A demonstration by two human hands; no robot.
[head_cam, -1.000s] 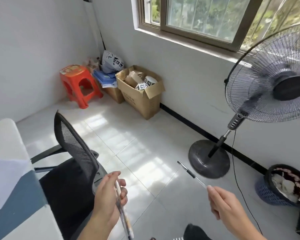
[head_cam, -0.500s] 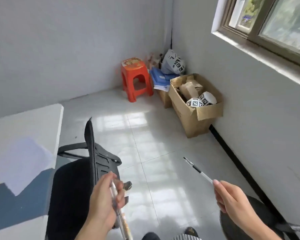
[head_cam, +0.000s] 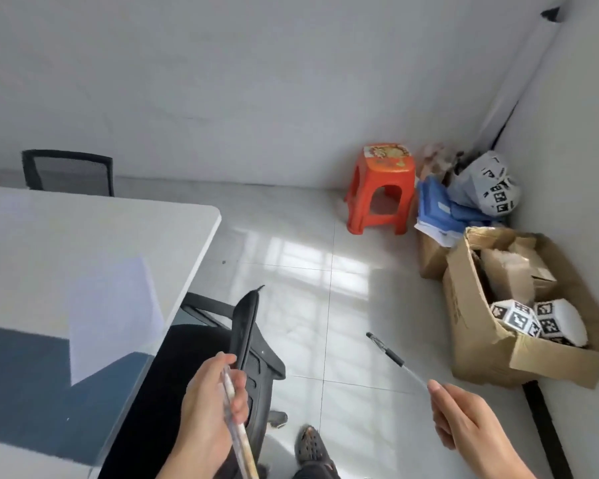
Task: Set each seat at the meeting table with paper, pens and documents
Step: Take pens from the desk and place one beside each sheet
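Observation:
My right hand (head_cam: 471,425) pinches a single clear pen with a black grip (head_cam: 393,357), its tip pointing up and left over the floor. My left hand (head_cam: 210,409) grips a bundle of pens (head_cam: 236,433) that runs down out of the frame. The white and blue meeting table (head_cam: 49,243) fills the left side, with a white sheet of paper (head_cam: 109,316) lying near its right edge. A black mesh office chair (head_cam: 222,344) stands pushed to that edge, just above my left hand.
A second black chair (head_cam: 68,172) stands at the table's far side. In the corner are an orange plastic stool (head_cam: 381,188), blue folders (head_cam: 443,209), a marked white bag (head_cam: 491,184) and an open cardboard box (head_cam: 519,316) with marker cubes. My shoe (head_cam: 310,444) is on the tiled floor.
The view has swung left: the fan and window have left the frame, and the table and a far chair have come in. Both hands keep their pens, held much the same.

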